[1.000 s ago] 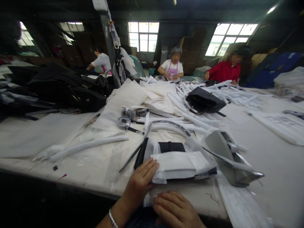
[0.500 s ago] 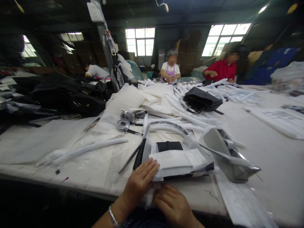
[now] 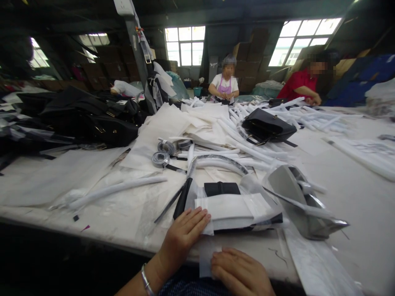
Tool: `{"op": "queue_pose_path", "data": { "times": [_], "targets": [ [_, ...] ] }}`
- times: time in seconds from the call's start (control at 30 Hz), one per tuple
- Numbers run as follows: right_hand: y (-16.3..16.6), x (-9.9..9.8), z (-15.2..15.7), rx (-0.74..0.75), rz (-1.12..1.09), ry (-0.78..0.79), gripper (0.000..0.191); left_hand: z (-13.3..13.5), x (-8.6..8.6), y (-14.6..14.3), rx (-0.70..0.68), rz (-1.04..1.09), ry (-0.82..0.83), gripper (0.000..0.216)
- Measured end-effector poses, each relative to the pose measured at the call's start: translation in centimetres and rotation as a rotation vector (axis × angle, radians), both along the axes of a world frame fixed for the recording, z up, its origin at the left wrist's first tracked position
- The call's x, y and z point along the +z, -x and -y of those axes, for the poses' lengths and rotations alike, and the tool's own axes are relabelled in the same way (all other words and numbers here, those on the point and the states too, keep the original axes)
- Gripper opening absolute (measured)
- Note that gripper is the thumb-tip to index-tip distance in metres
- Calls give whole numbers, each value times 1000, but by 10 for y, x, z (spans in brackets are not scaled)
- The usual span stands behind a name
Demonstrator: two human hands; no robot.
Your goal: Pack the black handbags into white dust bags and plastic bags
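A black handbag (image 3: 182,201) lies at the table's front, with white foam sheet (image 3: 228,206) and clear film over its front. Its wrapped handle (image 3: 220,158) arches up behind it. My left hand (image 3: 185,232) lies flat on the bag's lower left corner, fingers stretched out, holding nothing. Nearer to me, at the table's edge, my right hand (image 3: 240,269) has its fingers closed over a piece of translucent plastic film (image 3: 205,258). The film hangs down between my hands; my right thumb is hidden. Right of the bag stands a grey bag (image 3: 282,187) with a wrapped strap.
Strap rolls (image 3: 161,159), a stack of white sheets (image 3: 166,119) and several white foam tubes (image 3: 120,191) lie behind. Another black bag (image 3: 268,125) sits farther back. Black bags (image 3: 83,113) are heaped at left. Co-workers (image 3: 226,84) are across the table.
My right hand has shifted slightly right and down, and the film, crumpled between my hands before, now hangs flatter. My left hand stays on the handbag. The view has tilted a little.
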State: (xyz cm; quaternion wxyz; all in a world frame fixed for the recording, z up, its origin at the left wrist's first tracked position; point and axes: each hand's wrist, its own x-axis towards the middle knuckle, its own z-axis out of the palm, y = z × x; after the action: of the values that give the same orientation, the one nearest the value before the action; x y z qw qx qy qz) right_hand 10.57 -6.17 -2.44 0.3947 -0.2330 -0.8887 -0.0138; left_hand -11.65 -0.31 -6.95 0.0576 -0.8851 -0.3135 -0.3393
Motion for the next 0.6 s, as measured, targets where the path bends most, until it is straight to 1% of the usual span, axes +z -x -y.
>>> {"op": "queue_pose_path", "data": {
  "times": [0.1, 0.17, 0.27, 0.33, 0.43, 0.5, 0.6],
  "targets": [
    [-1, 12, -11, 5, -3, 6, 27, 1, 1, 1, -7, -34, 43, 39],
    [-2, 16, -16, 12, 43, -9, 26, 3, 3, 3, -22, -83, 93, 42],
    [-4, 17, -22, 2, 117, -58, 26, 7, 6, 5, -49, -129, 144, 46],
    [-5, 17, -25, -19, 142, -88, 26, 8, 7, 5, -53, -109, 155, 45],
    [-4, 14, -30, -51, 112, -112, 21, 9, 6, 3, -35, -50, 194, 42],
    [-2, 11, -31, -33, 91, -96, 18, 9, 5, 2, -13, -4, 205, 41],
    [2, 4, -26, 46, 108, 31, 20, 8, 4, 0, 13, 17, 195, 42]
  ]
}}
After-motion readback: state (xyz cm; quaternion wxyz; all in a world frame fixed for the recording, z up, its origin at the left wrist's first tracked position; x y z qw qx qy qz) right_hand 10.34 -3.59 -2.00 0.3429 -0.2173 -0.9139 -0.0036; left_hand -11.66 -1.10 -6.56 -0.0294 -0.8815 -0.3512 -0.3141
